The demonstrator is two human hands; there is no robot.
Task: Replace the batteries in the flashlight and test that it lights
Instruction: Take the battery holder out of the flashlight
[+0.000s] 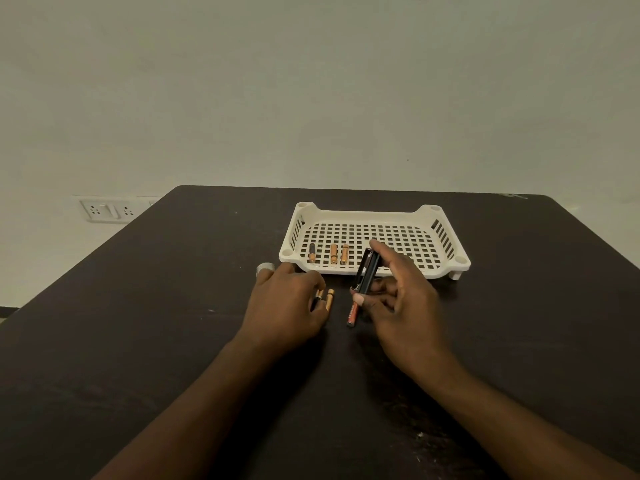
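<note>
My right hand [401,292] grips a black battery holder [367,271], tilted up just in front of the white basket [375,216]. An orange-red battery [352,315] lies on the dark table below the holder, by my right thumb. My left hand [287,303] rests on the table with its fingers over two gold batteries [327,298]. Three more batteries [333,253] lie in the basket's front left part. A silver flashlight part [265,268] stands just behind my left hand; most of it is hidden.
The dark table [173,323] ends at a pale wall behind the basket. A wall socket plate [104,210] sits low at the left, beyond the table's left edge.
</note>
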